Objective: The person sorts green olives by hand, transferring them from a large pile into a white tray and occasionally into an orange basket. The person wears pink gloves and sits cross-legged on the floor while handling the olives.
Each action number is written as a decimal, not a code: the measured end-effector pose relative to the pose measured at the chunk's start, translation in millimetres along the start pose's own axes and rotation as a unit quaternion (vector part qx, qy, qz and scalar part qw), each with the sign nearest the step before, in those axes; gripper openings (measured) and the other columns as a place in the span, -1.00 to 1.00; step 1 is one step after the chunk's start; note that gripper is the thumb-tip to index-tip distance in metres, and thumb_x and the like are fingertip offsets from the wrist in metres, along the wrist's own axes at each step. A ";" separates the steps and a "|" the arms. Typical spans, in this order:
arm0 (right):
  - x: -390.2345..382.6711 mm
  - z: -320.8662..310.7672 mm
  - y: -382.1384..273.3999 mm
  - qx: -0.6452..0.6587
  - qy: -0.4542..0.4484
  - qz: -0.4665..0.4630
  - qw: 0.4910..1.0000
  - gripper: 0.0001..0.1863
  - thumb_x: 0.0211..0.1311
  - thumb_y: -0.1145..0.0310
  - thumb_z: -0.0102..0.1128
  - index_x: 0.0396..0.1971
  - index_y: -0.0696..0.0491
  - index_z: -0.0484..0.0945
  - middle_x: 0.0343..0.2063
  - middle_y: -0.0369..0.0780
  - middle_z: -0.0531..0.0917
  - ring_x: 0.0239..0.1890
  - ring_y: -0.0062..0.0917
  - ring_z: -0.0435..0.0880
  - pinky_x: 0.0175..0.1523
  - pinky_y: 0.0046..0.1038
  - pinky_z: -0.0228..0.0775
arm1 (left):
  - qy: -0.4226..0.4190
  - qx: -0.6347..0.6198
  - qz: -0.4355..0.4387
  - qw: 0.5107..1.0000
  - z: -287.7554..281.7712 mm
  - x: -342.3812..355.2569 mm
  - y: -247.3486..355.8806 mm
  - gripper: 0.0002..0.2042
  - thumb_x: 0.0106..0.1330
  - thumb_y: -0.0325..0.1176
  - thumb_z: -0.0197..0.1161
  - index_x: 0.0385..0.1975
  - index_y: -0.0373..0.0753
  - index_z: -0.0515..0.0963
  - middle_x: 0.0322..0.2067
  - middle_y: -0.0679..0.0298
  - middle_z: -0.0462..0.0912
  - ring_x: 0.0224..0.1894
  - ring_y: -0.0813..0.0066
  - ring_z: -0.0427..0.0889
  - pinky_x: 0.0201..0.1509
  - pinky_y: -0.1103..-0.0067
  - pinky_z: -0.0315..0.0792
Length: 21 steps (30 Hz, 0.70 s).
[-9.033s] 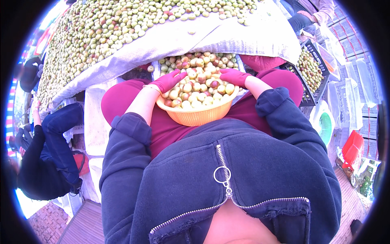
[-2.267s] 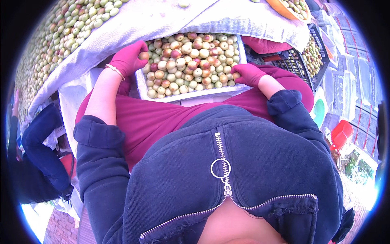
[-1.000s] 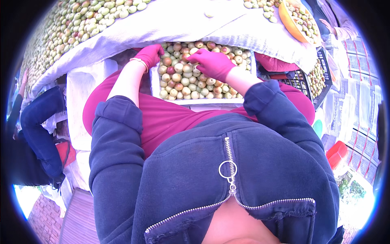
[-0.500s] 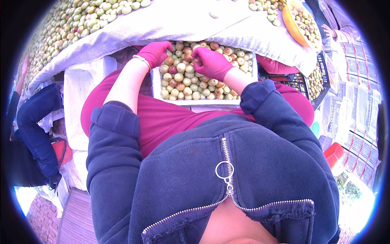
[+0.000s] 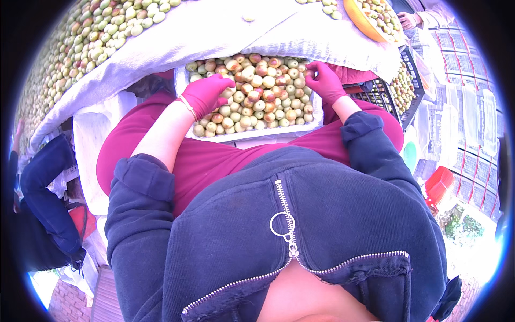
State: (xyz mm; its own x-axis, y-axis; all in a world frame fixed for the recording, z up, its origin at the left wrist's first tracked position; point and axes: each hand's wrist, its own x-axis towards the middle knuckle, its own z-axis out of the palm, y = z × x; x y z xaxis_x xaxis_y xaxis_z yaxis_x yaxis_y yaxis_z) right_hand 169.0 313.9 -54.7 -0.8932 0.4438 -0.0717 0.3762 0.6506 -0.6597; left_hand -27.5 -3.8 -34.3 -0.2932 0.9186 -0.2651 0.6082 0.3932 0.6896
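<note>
A white tray (image 5: 257, 134) full of small round fruits (image 5: 265, 96), green with red-brown patches and resembling jujubes, rests across my lap. My left hand (image 5: 206, 95), in a pink glove, hovers over the fruits at the tray's left side. Its fingers are bent, with a gap between them and the thumb. At the tray's upper right edge is my right hand (image 5: 325, 83), gloved in the same pink. Its curled fingers and thumb stand apart beside the outermost fruits, and no held fruit can be made out in either hand.
A white cloth (image 5: 214, 37) edges a large heap of fruits (image 5: 91, 43) beyond the tray. At the far right stand an orange basket (image 5: 357, 21) and a black crate (image 5: 416, 80). Another person's hand (image 5: 410, 20) shows there; a person's dark-clothed leg (image 5: 45, 177) is at left.
My right hand has moved from the middle of the fruits to the tray's right edge. My left hand has come from the upper left edge down over the fruits. The view has shifted slightly.
</note>
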 end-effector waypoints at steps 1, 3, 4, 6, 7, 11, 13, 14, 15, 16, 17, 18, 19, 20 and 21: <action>-0.1 3.6 6.9 0.002 0.000 -0.010 1.000 -0.69 0.06 0.33 0.23 -0.17 0.05 0.51 -0.30 -0.16 0.62 -0.31 -0.43 0.63 -0.15 -0.45 0.47 | 0.010 0.044 0.021 0.999 1.3 1.1 1.6 -0.61 0.10 -0.34 0.33 -0.04 0.02 0.44 -0.15 0.20 0.48 -0.19 0.13 0.57 -0.18 0.38 0.48; 0.1 8.7 15.8 -0.038 -0.009 -0.019 0.999 -0.69 0.03 0.31 0.22 -0.18 0.02 0.52 -0.31 -0.12 0.60 -0.27 -0.34 0.62 -0.11 -0.40 0.46 | 0.021 0.143 0.051 0.988 5.4 2.7 4.3 -0.63 0.11 -0.34 0.32 -0.06 0.01 0.44 -0.15 0.20 0.48 -0.20 0.13 0.57 -0.19 0.38 0.48; -0.3 9.4 18.2 -0.055 -0.012 -0.021 0.998 -0.69 0.02 0.31 0.22 -0.18 0.02 0.52 -0.31 -0.12 0.60 -0.25 -0.33 0.62 -0.10 -0.40 0.46 | 0.022 0.132 0.039 0.990 8.2 3.8 5.8 -0.67 0.11 -0.33 0.32 -0.11 0.00 0.44 -0.15 0.20 0.47 -0.22 0.15 0.58 -0.22 0.38 0.48; -2.8 6.6 20.2 -0.068 -0.031 -0.006 0.997 -0.67 -0.01 0.30 0.23 -0.18 0.02 0.52 -0.31 -0.13 0.60 -0.22 -0.31 0.62 -0.09 -0.38 0.46 | -0.014 0.067 -0.023 0.997 12.7 6.4 7.6 -0.69 0.11 -0.32 0.32 -0.14 -0.01 0.44 -0.15 0.21 0.46 -0.24 0.15 0.59 -0.23 0.38 0.48; -5.2 4.0 20.5 -0.059 -0.035 -0.009 0.998 -0.67 -0.01 0.29 0.23 -0.18 0.02 0.52 -0.31 -0.13 0.60 -0.22 -0.30 0.62 -0.09 -0.37 0.46 | -0.037 0.040 -0.058 0.997 14.3 7.4 8.5 -0.69 0.11 -0.32 0.32 -0.15 -0.01 0.44 -0.15 0.22 0.45 -0.26 0.15 0.59 -0.24 0.38 0.48; -15.2 -6.5 21.0 -0.074 -0.090 0.021 0.993 -0.68 -0.01 0.30 0.24 -0.20 0.03 0.52 -0.32 -0.13 0.62 -0.23 -0.27 0.62 -0.09 -0.35 0.45 | 0.054 0.120 0.019 0.991 5.1 4.0 8.5 -0.71 0.10 -0.27 0.34 -0.20 -0.06 0.43 -0.23 0.19 0.54 -0.27 0.13 0.59 -0.22 0.37 0.47; -21.2 -5.6 22.9 -0.114 -0.130 0.032 0.984 -0.69 -0.01 0.32 0.24 -0.21 0.03 0.51 -0.33 -0.14 0.62 -0.24 -0.28 0.62 -0.09 -0.35 0.45 | 0.035 0.083 -0.022 0.996 -7.3 -0.4 7.7 -0.67 0.07 -0.23 0.37 -0.23 -0.09 0.41 -0.35 0.13 0.59 -0.27 0.07 0.58 -0.23 0.35 0.45; -24.2 -4.1 24.4 -0.118 -0.158 0.039 0.980 -0.69 -0.03 0.32 0.27 -0.24 0.03 0.49 -0.34 -0.14 0.62 -0.24 -0.27 0.62 -0.11 -0.35 0.45 | 0.018 0.090 -0.031 0.995 -12.8 -5.4 7.7 -0.65 0.06 -0.22 0.38 -0.23 -0.10 0.40 -0.37 0.11 0.59 -0.28 0.05 0.58 -0.23 0.34 0.44; -24.5 -3.2 26.5 -0.113 -0.155 0.034 0.981 -0.69 -0.04 0.32 0.29 -0.25 0.03 0.49 -0.34 -0.15 0.62 -0.24 -0.27 0.62 -0.11 -0.35 0.45 | 0.010 0.112 -0.032 0.993 -16.9 -11.4 7.8 -0.63 0.05 -0.21 0.39 -0.23 -0.11 0.38 -0.39 0.08 0.59 -0.30 0.04 0.58 -0.23 0.34 0.44; -24.9 -1.9 28.7 -0.110 -0.158 0.039 0.980 -0.69 -0.04 0.31 0.30 -0.26 0.04 0.48 -0.34 -0.15 0.62 -0.24 -0.27 0.62 -0.11 -0.35 0.45 | -0.014 0.113 -0.049 0.992 -19.1 -16.7 8.2 -0.62 0.04 -0.20 0.40 -0.23 -0.12 0.38 -0.40 0.07 0.58 -0.30 0.03 0.58 -0.23 0.33 0.44; -25.4 -0.9 31.0 -0.106 -0.163 0.045 0.980 -0.68 -0.05 0.31 0.31 -0.27 0.04 0.48 -0.34 -0.15 0.62 -0.24 -0.27 0.62 -0.11 -0.35 0.45 | -0.031 0.121 -0.057 0.991 -21.4 -22.5 7.6 -0.61 0.03 -0.18 0.41 -0.24 -0.13 0.37 -0.40 0.06 0.58 -0.30 0.02 0.58 -0.23 0.32 0.44; -24.9 -0.7 33.1 -0.113 -0.158 0.051 0.980 -0.65 -0.11 0.27 0.36 -0.31 0.04 0.48 -0.36 -0.13 0.62 -0.25 -0.25 0.62 -0.12 -0.33 0.44 | -0.048 0.138 -0.064 0.987 -22.9 -27.0 6.5 -0.59 0.02 -0.17 0.41 -0.24 -0.14 0.36 -0.41 0.04 0.58 -0.31 0.00 0.57 -0.23 0.31 0.44; -24.9 -0.5 34.8 -0.125 -0.150 0.057 0.979 -0.65 -0.11 0.27 0.38 -0.33 0.06 0.48 -0.38 -0.12 0.62 -0.28 -0.26 0.61 -0.14 -0.34 0.44 | -0.066 0.134 -0.071 0.986 -23.6 -31.1 4.6 -0.59 0.01 -0.16 0.41 -0.24 -0.15 0.37 -0.38 0.06 0.58 -0.29 0.01 0.58 -0.22 0.31 0.44; -24.8 -0.4 35.7 -0.141 -0.141 0.058 0.978 -0.65 -0.11 0.27 0.39 -0.34 0.07 0.47 -0.40 -0.11 0.61 -0.31 -0.26 0.61 -0.16 -0.34 0.44 | -0.085 0.140 -0.079 0.983 -25.1 -36.9 1.5 -0.58 0.00 -0.15 0.42 -0.25 -0.15 0.37 -0.35 0.07 0.59 -0.26 0.02 0.59 -0.20 0.31 0.45; -24.0 1.1 35.6 -0.154 -0.134 0.055 0.977 -0.65 -0.12 0.27 0.40 -0.36 0.08 0.47 -0.42 -0.10 0.60 -0.34 -0.27 0.60 -0.18 -0.35 0.44 | -0.103 0.145 -0.091 0.980 -27.1 -45.1 -2.4 -0.57 0.00 -0.13 0.42 -0.25 -0.16 0.38 -0.33 0.08 0.59 -0.24 0.03 0.59 -0.19 0.31 0.46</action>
State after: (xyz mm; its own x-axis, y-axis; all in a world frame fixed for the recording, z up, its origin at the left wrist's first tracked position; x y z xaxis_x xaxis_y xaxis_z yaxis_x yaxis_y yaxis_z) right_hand 203.5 325.7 -77.2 -0.8596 0.3716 -0.3506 0.4938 0.7805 -0.3834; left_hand -35.7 -47.3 -5.7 -0.2785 0.8093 -0.5172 0.7529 0.5183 0.4055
